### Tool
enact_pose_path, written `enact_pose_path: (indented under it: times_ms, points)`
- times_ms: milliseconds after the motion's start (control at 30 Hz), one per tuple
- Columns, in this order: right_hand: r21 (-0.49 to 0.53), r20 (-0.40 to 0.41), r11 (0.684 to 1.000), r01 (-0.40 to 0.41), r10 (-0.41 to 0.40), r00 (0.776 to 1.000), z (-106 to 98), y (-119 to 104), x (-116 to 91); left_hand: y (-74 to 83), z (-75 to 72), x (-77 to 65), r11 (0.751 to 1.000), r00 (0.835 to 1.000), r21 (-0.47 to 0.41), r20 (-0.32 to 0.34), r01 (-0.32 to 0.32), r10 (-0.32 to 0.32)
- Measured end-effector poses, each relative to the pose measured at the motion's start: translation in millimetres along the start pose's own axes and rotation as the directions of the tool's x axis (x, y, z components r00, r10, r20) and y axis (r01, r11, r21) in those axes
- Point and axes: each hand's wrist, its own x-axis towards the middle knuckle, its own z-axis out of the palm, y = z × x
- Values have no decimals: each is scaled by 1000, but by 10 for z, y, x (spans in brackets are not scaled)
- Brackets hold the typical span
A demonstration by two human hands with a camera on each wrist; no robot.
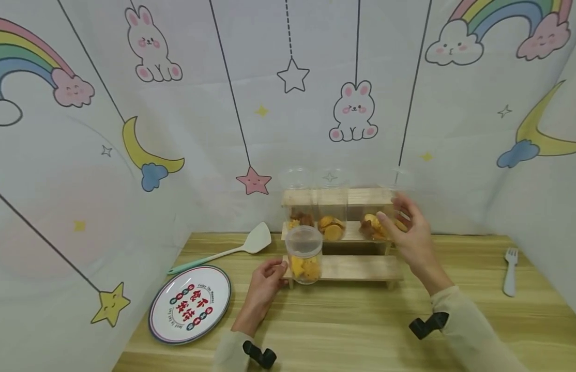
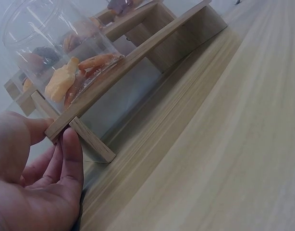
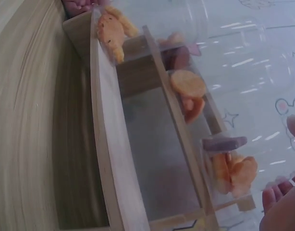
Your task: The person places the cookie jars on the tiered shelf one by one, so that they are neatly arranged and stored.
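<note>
A small three-tier wooden rack (image 1: 362, 267) stands against the back. My left hand (image 1: 264, 281) pinches the left end of its lowest board, thumb on one side and fingers beneath, as the left wrist view shows. Just beside that hand, a clear lidded jar of yellow cookies (image 1: 305, 266) sits on the lowest tier. On the middle tier are a jar with brown and yellow cookies (image 1: 301, 219) and a jar of round cookies (image 1: 332, 227). My right hand (image 1: 411, 235) grips a third jar (image 1: 374, 227) at the tier's right; its cookies show low in the right wrist view.
To the left lies a white plate with red lettering (image 1: 190, 305). Behind it rests a spatula (image 1: 223, 253) with a pale blade and green handle end. A light fork (image 1: 510, 274) is at the far right of the wooden table (image 1: 353, 330). A printed cloth (image 1: 292, 129) hangs behind.
</note>
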Motion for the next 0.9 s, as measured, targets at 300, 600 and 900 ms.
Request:
enact_pose_path:
  times_ms: [300, 600, 900]
  points:
    - [-26, 22, 996, 80, -80, 997, 176, 73, 113, -16, -4, 11, 1000, 1000, -11, 7, 13, -13]
    - [-45, 70, 991, 128, -125, 990, 141, 154, 189, -22, -12, 35, 1000, 1000, 1, 8, 6, -7]
    - [-14, 51, 1000, 0, 1, 999, -86, 141, 145, -34, -17, 47, 1000, 1000, 12, 1, 9, -9]
